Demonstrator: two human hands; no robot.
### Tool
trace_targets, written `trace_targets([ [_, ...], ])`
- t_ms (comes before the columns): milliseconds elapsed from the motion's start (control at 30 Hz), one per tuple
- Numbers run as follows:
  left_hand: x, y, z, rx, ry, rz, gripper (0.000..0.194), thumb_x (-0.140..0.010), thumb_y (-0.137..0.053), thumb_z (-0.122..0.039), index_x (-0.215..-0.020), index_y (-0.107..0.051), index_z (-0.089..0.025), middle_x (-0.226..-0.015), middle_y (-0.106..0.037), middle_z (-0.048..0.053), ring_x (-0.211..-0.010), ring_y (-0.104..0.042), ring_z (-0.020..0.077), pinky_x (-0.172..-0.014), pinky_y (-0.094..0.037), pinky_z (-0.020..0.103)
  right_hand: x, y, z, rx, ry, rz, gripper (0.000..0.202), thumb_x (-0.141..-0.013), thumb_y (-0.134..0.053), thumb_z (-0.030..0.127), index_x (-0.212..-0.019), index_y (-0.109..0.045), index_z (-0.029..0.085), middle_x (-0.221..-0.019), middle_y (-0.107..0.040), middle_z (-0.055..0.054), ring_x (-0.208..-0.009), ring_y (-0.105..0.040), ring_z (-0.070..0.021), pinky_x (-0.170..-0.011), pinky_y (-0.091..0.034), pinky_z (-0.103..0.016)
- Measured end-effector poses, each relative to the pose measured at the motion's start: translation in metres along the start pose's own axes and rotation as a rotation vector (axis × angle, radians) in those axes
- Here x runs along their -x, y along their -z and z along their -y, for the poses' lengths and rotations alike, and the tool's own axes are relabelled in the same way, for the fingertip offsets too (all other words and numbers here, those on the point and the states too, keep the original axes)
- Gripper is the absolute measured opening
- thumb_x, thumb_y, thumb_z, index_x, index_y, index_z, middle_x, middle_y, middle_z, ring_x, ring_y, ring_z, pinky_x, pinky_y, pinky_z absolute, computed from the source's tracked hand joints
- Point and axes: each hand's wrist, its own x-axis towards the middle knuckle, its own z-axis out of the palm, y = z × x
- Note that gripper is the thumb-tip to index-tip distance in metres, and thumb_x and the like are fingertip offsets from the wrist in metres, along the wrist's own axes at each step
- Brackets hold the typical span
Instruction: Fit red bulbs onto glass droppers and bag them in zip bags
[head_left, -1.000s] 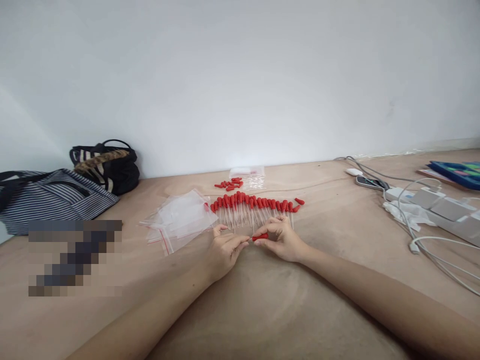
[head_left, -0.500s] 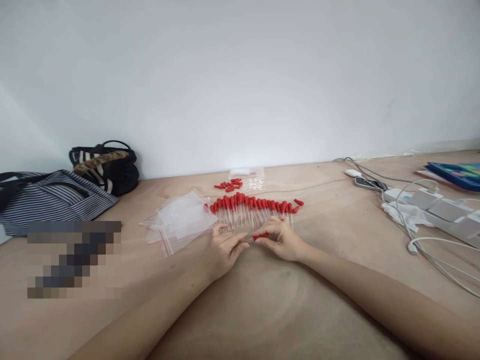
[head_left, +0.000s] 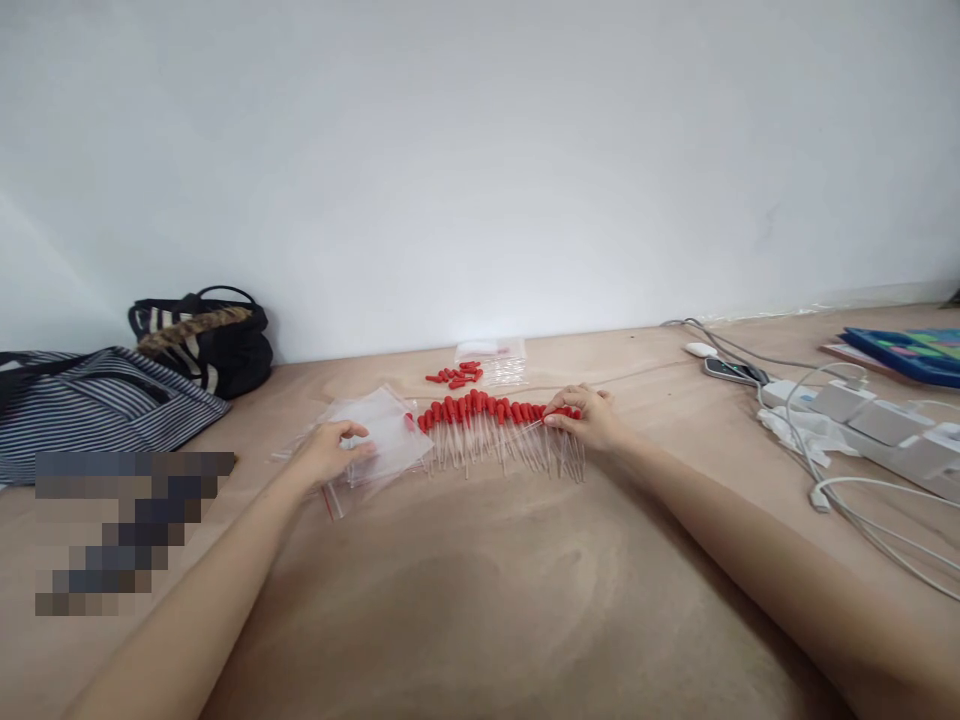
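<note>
Held dropper (head_left: 541, 422): at the right part of the dropper row, above the desk; red bulb partly hidden by fingers, clear tube directed leftward.
Right hand (head_left: 591, 418): grasping the held dropper at its bulb, thumb and fingers pinched together.
Dropper row (head_left: 477, 404): red-bulbed units side by side in a shallow arch; bulbs toward the wall, clear tubes toward the person; several tubes lie close or crossed.
Left hand (head_left: 334, 452): released, thumb and fingers spread, over the plastic bags; contact with them cannot be determined.
Plastic bags (head_left: 386, 425): clear, with red edge lines, in an overlapping pile at the left end of the dropper row.
Loose bulbs (head_left: 454, 376): small red group behind the dropper row.
Clear packet (head_left: 504, 365): just right of the loose bulbs, near the wall; clear slender pieces at its front.
Desk (head_left: 480, 590): wood-toned surface carrying all listed items.
Left side: striped bag (head_left: 142, 405) in front of black bag (head_left: 236, 345); a pixelated patch obscures a dark item nearer the person.
Right side: white power strip (head_left: 889, 418) with cables, crumpled white plastic (head_left: 806, 437) beside it, blue flat item (head_left: 904, 355) farther back.
Wall (head_left: 480, 170): plain, pale, behind the desk.
</note>
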Motion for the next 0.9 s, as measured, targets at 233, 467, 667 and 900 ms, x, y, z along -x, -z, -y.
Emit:
trace_targets([
  [233, 0.002, 0.006, 0.012, 0.0, 0.039, 0.121, 0.041, -0.065, -0.061, -0.039, -0.093, -0.059, -0.009, -0.092, -0.06, 0.008, -0.073, -0.056, 0.0174, -0.066, -0.043, 0.026, -0.03, 0.015, -0.017, -0.51, -0.157, 0.103, 0.036, -0.062, -0.065, 0.047, -0.082, -0.056, 0.018, -0.067, -0.061, 0.001, -0.06, -0.055, -0.0125, -0.06, -0.043, -0.027],
  [467, -0.003, 0.008, 0.01, -0.074, 0.114, 0.09, 0.03, -0.066, -0.06, -0.039, -0.082, -0.06, -0.013, -0.084, -0.06, 0.006, -0.075, -0.057, 0.0197, -0.064, -0.041, 0.027, -0.039, -0.011, -0.007, -0.36, -0.307, 0.09, 0.028, -0.07, -0.056, 0.046, -0.07, -0.059, 0.018, -0.067, -0.064, -0.001, -0.057, -0.056, -0.0129, -0.058, -0.042, -0.027],
  [667, 0.001, 0.01, -0.006, -0.278, 0.281, 0.055, 0.036, -0.065, -0.057, -0.05, -0.077, -0.055, -0.017, -0.077, -0.061, 0.006, -0.073, -0.059, 0.0244, -0.055, -0.038, 0.028, -0.041, -0.03, 0.003, -0.078, -0.331, -0.004, 0.023, -0.069, -0.057, 0.043, -0.069, -0.065, 0.021, -0.062, -0.062, 0.0, -0.073, -0.055, -0.0197, -0.08, -0.028, -0.042],
  [900, 0.009, 0.013, -0.026, -0.257, 0.374, 0.167, 0.035, -0.067, -0.056, -0.049, -0.078, -0.054, -0.016, -0.056, -0.061, 0.003, -0.065, -0.06, 0.0233, -0.051, -0.035, 0.026, -0.031, -0.03, 0.011, 0.213, -0.253, -0.175, 0.028, -0.073, -0.051, 0.045, -0.082, -0.065, 0.022, -0.075, -0.064, -0.003, -0.081, -0.054, -0.0204, -0.076, -0.022, -0.038],
])
